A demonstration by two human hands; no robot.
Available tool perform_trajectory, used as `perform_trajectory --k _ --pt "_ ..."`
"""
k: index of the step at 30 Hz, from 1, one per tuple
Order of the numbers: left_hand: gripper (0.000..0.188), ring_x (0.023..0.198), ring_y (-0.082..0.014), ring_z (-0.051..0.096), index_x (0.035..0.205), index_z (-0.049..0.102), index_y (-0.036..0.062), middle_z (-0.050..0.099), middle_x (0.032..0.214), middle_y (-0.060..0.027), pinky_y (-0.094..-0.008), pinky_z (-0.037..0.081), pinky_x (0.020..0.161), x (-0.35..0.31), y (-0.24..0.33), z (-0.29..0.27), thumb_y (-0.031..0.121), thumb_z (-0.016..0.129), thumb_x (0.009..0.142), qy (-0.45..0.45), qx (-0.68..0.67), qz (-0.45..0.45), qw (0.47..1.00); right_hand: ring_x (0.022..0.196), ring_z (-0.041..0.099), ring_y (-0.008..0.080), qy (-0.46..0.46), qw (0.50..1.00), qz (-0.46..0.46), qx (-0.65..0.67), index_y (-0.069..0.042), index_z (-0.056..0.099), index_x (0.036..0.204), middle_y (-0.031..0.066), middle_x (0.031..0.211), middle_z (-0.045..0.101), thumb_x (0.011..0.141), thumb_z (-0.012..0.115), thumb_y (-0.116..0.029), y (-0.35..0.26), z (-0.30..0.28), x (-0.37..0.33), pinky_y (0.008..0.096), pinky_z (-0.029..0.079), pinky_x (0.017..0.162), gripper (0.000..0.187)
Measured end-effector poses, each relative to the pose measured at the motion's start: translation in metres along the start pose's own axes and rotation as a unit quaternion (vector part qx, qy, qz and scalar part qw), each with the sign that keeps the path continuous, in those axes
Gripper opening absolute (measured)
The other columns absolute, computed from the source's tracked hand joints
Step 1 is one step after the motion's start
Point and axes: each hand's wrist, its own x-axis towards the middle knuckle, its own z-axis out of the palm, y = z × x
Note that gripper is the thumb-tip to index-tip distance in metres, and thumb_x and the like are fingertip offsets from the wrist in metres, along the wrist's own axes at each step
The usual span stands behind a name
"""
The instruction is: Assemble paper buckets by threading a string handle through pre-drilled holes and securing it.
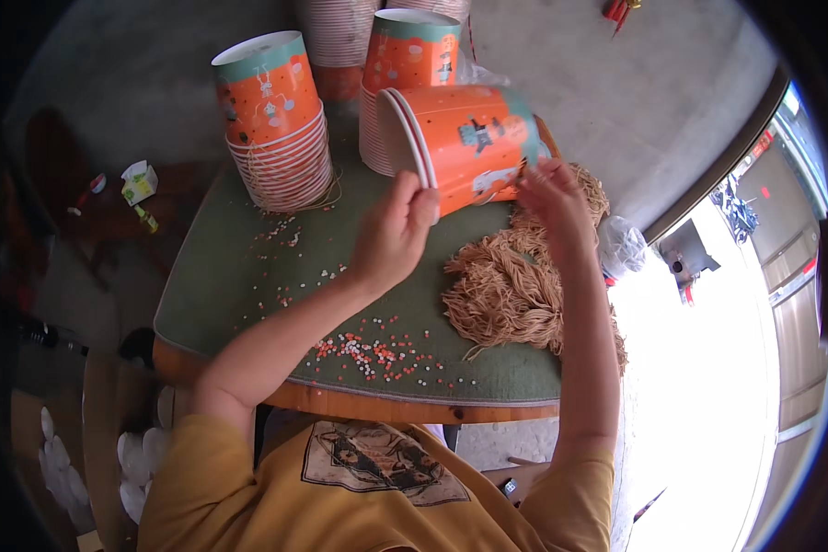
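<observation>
Two orange paper buckets (469, 138), one nested in the other, are tilted on their side above the table, their white rims facing left. My left hand (400, 230) grips these rims, thumb on the outside. At the teal base end, my right hand (561, 198) has its fingers drawn together, slightly blurred; what they pinch, if anything, is hidden. Below my right hand lies a heap of tan cord (506, 290). Small orange and white beads (368, 354) are scattered near the table's front edge.
On the green-topped table (221, 285), a stack of upturned buckets (271, 120) stands at the left. Another stack (409, 51) stands behind the held buckets, with taller stacks (340, 32) at the back. A clear plastic bag (622, 247) is beyond the cord.
</observation>
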Motion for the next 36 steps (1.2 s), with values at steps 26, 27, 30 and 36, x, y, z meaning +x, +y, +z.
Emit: perform_trajectory --k 26,27,30,36 --pt "0.017 0.069 -0.0296 0.060 0.094 0.055 0.0029 0.058 0.081 -0.0122 -0.0383 0.049 0.061 -0.045 0.069 -0.138 0.002 0.067 0.082 -0.096 0.463 0.199 0.858 0.086 0.070 0.0242 0.008 0.982 0.173 -0.074 0.006 0.055 0.101 0.0100 0.092 0.060 0.095 0.060 -0.025 0.087 -0.002 -0.033 0.0341 0.059 0.076 0.032" --pt "0.019 0.069 -0.0277 0.060 0.093 0.055 0.0044 0.058 0.081 -0.0105 -0.0381 0.049 0.062 -0.049 0.063 -0.131 0.003 0.069 0.080 -0.135 0.457 0.188 0.859 0.078 0.069 0.0239 0.066 0.978 0.155 -0.121 0.002 0.060 0.099 0.0102 0.086 0.061 0.092 0.061 -0.015 0.076 0.010 -0.043 0.0325 0.058 0.072 0.019" --pt "0.022 0.069 -0.0252 0.061 0.093 0.056 0.0066 0.058 0.081 -0.0082 -0.0368 0.050 0.063 -0.057 0.045 -0.118 0.009 0.073 0.078 -0.185 0.438 0.169 0.864 0.084 0.065 0.0263 0.017 0.887 -0.110 -0.449 -0.005 0.063 0.101 0.0088 0.094 0.060 0.083 0.063 -0.006 0.049 0.021 -0.091 0.0344 0.056 0.076 0.017" --pt "0.022 0.071 -0.0273 0.061 0.100 0.058 0.0022 0.059 0.083 -0.0087 -0.0388 0.049 0.064 -0.051 0.045 -0.114 -0.003 0.062 0.079 -0.172 0.311 0.133 0.925 0.100 0.055 0.0239 -0.223 0.750 -0.218 -0.583 -0.010 0.065 0.091 0.0022 0.103 0.058 0.071 0.064 -0.005 0.061 0.007 -0.164 0.0354 0.049 0.087 0.021"
